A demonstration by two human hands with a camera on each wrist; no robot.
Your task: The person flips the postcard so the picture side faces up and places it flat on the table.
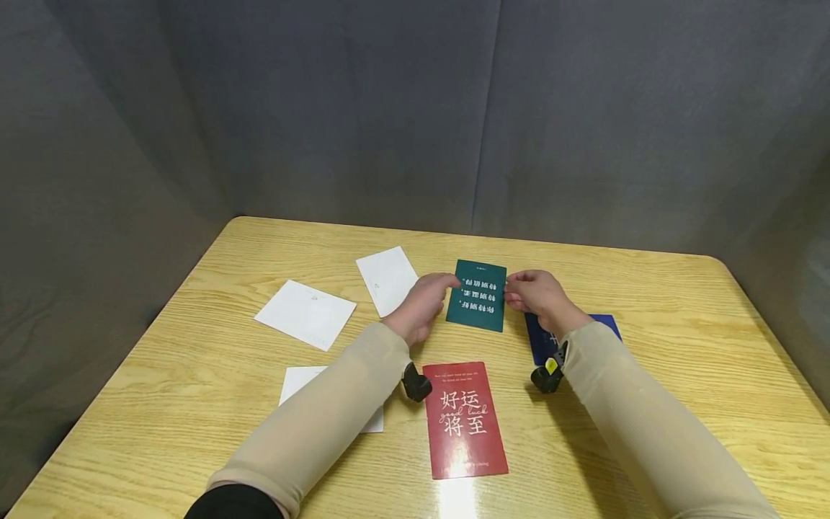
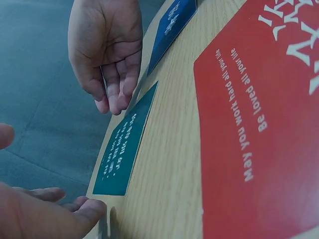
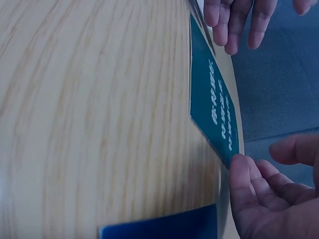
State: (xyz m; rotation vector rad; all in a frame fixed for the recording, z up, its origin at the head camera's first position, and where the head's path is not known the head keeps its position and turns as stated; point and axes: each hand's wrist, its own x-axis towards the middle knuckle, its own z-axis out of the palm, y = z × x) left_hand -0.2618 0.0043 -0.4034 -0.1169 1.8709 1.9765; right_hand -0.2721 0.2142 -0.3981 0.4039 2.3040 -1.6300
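A dark green card (image 1: pixel 475 318) with white characters lies flat on the table between the two hands. At its left edge is the left hand (image 1: pixel 418 306), fingers loosely extended and thumb held apart, with a small gap to the card in the left wrist view. On the opposite side, the right hand (image 1: pixel 541 297) has its fingertips at the card's edge. In the right wrist view a finger (image 3: pixel 240 172) appears to touch the card's corner, while the thumb stands away. Partly beneath the right wrist lies a blue card (image 1: pixel 540 344).
A red card (image 1: pixel 463 450) with white lettering lies nearer the person. Two white cards, one on the left (image 1: pixel 305 315) and one farther back (image 1: pixel 385 277), lie flat. Another white card (image 1: pixel 300 376) is partly hidden by the left forearm. Grey curtains (image 1: pixel 363 115) stand behind the wooden table (image 1: pixel 194 346).
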